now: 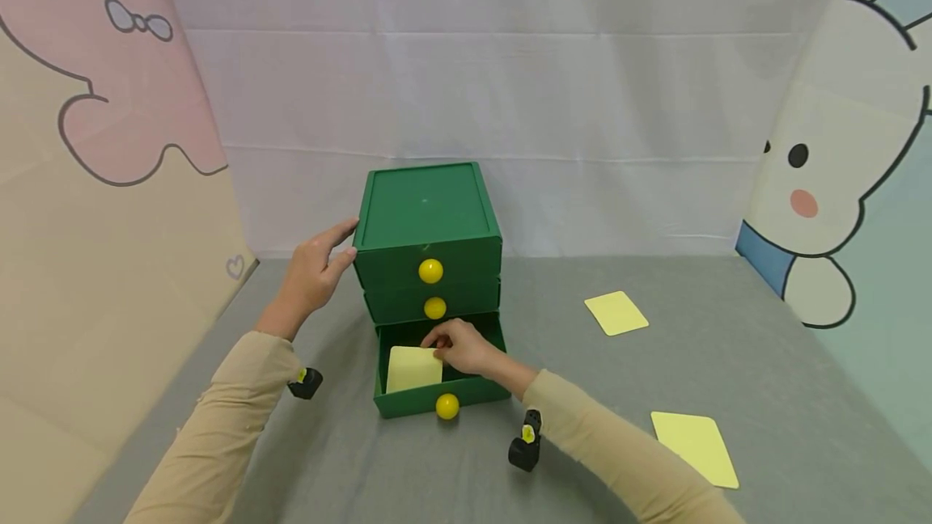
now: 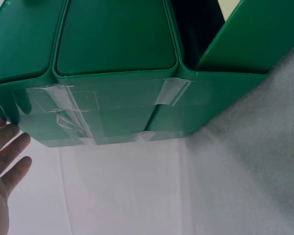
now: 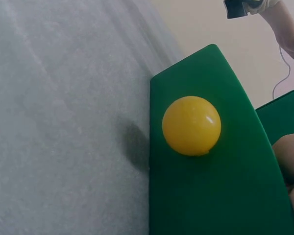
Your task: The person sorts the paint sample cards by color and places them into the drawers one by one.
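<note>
A green three-drawer cabinet [image 1: 429, 204] with round yellow knobs stands in the middle of the head view, its bottom drawer [image 1: 408, 404] pulled out. My left hand [image 1: 309, 277] touches the upper left side of the cabinet with its fingers extended; in the left wrist view the fingertips meet the green wall. Over the open drawer, my right hand [image 1: 466, 348] pinches the top right corner of a pale yellow square paper [image 1: 413, 370], which stands tilted inside the drawer. The right wrist view shows the drawer's yellow knob [image 3: 191, 126] close up, with most of the right hand hidden.
Two more yellow papers lie on the grey tabletop at the right: a farther paper [image 1: 616, 313] and a nearer paper [image 1: 697, 447], partly covered by the right sleeve. Behind the cabinet hangs a white cloth [image 1: 510, 95]. Clear tape [image 2: 68, 115] runs along the cabinet's side.
</note>
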Demonstrator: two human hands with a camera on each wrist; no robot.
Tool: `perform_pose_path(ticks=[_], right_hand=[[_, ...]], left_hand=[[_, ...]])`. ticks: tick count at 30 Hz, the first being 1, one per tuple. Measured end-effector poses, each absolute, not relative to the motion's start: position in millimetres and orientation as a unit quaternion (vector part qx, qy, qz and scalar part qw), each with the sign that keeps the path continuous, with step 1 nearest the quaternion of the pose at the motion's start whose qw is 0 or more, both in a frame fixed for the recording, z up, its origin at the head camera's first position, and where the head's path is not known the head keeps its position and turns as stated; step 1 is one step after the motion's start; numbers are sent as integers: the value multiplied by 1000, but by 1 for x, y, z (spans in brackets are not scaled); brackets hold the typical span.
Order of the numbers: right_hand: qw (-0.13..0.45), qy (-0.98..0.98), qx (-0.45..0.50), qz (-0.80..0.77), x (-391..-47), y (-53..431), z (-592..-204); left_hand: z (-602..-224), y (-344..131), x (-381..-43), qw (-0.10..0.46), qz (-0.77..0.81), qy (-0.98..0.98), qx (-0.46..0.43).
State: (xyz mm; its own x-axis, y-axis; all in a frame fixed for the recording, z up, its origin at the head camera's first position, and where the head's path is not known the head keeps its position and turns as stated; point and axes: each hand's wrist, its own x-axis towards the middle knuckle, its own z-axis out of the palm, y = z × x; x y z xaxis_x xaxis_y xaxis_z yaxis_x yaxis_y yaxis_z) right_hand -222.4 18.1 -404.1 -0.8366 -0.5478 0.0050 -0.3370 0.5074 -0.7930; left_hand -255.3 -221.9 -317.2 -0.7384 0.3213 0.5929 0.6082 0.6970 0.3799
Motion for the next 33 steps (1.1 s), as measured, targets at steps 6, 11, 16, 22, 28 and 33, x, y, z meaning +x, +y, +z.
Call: perform_pose_path(ticks=[6,11,16,22,28,33], right_hand=[[116,863,-264,-415,-223,20,-405],[116,859,-262,-423,-223,21,-402],[114,858,-260,-429,-221,24,-396],[115,849,-269,-440,-218,34,-385],[110,837,-292,-450,-215,48,-370],[101,827,-308,-459,-216,63,-358]], left_hand=[[-318,-222,-256,249,-286,-887,-263],[-319,-222,-257,251,-289,-885,-266],[-319,-221,-256,251,-290,-885,-266],[-319,-221,-256,252,-289,-886,-263],[-319,-222,-257,255,-289,-883,-268],[-320,-222,-257,254,-289,-884,-267]])
